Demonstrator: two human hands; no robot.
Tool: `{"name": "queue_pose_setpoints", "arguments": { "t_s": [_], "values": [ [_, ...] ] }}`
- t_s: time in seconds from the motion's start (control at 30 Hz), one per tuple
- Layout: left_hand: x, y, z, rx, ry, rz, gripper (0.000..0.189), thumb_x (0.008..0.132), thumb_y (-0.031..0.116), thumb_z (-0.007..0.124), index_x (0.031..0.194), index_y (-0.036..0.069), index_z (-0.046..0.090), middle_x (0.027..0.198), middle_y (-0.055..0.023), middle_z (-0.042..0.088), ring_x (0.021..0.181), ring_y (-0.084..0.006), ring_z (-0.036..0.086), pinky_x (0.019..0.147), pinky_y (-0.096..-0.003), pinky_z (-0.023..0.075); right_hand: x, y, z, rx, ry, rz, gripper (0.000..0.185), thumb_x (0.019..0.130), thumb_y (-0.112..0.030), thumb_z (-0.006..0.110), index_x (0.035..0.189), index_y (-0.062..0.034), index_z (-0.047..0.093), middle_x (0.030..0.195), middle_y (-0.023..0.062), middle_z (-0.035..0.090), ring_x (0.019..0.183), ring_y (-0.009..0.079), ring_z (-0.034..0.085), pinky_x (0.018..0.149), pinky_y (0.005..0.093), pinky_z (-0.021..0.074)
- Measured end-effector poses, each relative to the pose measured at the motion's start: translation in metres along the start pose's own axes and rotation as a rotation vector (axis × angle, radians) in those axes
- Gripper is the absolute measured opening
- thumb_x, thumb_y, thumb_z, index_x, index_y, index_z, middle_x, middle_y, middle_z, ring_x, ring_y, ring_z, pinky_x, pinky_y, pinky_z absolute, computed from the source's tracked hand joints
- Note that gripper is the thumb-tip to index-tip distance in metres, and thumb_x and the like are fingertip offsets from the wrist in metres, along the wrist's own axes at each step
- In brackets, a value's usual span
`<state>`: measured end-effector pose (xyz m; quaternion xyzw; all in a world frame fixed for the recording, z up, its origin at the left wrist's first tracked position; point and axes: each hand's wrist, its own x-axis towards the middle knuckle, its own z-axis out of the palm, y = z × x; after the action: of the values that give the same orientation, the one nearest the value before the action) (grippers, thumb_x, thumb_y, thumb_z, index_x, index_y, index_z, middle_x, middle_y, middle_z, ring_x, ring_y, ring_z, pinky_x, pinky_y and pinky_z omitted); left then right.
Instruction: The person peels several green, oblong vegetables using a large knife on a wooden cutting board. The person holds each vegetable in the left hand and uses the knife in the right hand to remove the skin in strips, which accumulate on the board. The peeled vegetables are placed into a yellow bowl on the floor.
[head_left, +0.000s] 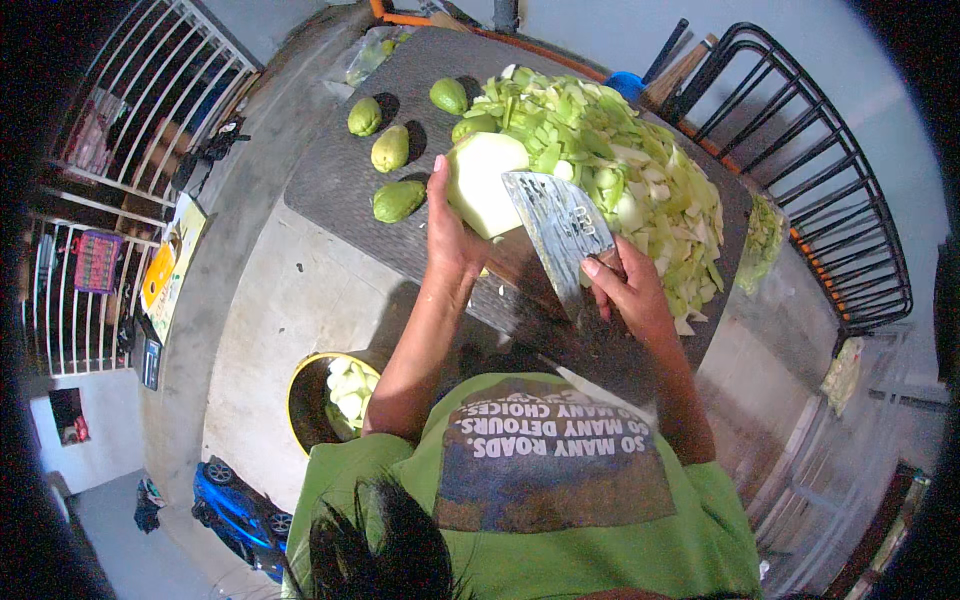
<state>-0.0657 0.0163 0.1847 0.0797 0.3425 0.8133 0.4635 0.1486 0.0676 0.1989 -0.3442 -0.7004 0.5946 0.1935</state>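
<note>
My left hand (452, 232) grips a large, pale, peeled vegetable (487, 184) from its left and lower side, thumb pointing up. In my right hand (626, 285) is a broad-bladed cleaver (559, 225); its blotchy grey blade is tilted and overlaps the vegetable's right edge. Whether the blade touches it, I cannot tell. Behind and to the right rises a big heap of light green and white peelings or slices (637, 165). Several whole green chayotes (391, 148) lie to the left on the dark textured tabletop (330, 161). Another chayote (474, 127) sits partly hidden behind the peeled vegetable.
A bucket with a yellow rim (295, 382) stands on the floor at my left, holding pale peeled pieces (350, 390). A black metal rack (810, 150) stands beyond the table at right, near a broom (679, 75). At lower left is a blue toy-like car (236, 506).
</note>
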Motion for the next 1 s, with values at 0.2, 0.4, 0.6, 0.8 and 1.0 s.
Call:
{"name": "queue_pose_setpoints", "arguments": {
  "t_s": [0.2,0.4,0.6,0.8,1.0],
  "values": [
    [0.0,0.011,-0.01,0.088,-0.066,0.15,0.056,0.092,0.049,0.047,0.129,0.007,0.049,0.124,-0.01,0.057,0.116,-0.0243,0.054,0.102,-0.0408,0.0398,0.003,-0.014,0.02,0.064,-0.028,0.004,0.025,0.093,-0.021,0.055,0.106,-0.0003,0.053,0.054,-0.0015,0.045,0.042,0.008,0.04,0.042,0.0238,0.0348],
    [0.003,0.016,-0.015,0.166,-0.108,0.169,0.05,0.091,0.043,0.047,0.126,0.008,0.049,0.123,-0.0109,0.052,0.116,-0.0233,0.049,0.1,-0.0356,0.0372,0.005,-0.011,0.029,0.131,-0.049,0.083,0.021,0.093,-0.023,0.055,0.097,-0.0035,0.05,0.056,-0.0011,0.045,0.044,0.0084,0.042,0.043,0.0234,0.0364],
    [0.006,0.024,-0.013,0.123,-0.004,-0.045,0.049,0.092,0.041,0.046,0.125,0.006,0.05,0.12,-0.0106,0.055,0.113,-0.0223,0.051,0.099,-0.0344,0.0384,0.01,-0.004,0.03,0.182,-0.074,0.135,0.02,0.093,-0.024,0.055,0.087,-0.007,0.047,0.056,-0.0013,0.044,0.044,0.0086,0.043,0.042,0.0239,0.0369],
    [0.016,0.017,-0.014,0.236,-0.063,0.137,0.047,0.095,0.04,0.042,0.126,0.004,0.049,0.119,-0.011,0.056,0.108,-0.0228,0.055,0.097,-0.0348,0.0417,0.012,-0.004,0.039,0.317,-0.05,0.159,0.02,0.093,-0.022,0.056,0.084,-0.0073,0.045,0.056,-0.0007,0.045,0.043,0.0092,0.043,0.042,0.0239,0.0365],
    [0.02,0.02,-0.018,0.201,-0.024,-0.005,0.049,0.092,0.048,0.048,0.122,0.009,0.053,0.113,-0.0088,0.061,0.105,-0.0228,0.059,0.093,-0.0388,0.0464,0.014,-0.006,0.035,0.133,-0.027,0.063,0.019,0.092,-0.021,0.056,0.09,-0.0041,0.048,0.056,-0.0007,0.046,0.043,0.0083,0.043,0.042,0.0238,0.0363]
  ]
}}
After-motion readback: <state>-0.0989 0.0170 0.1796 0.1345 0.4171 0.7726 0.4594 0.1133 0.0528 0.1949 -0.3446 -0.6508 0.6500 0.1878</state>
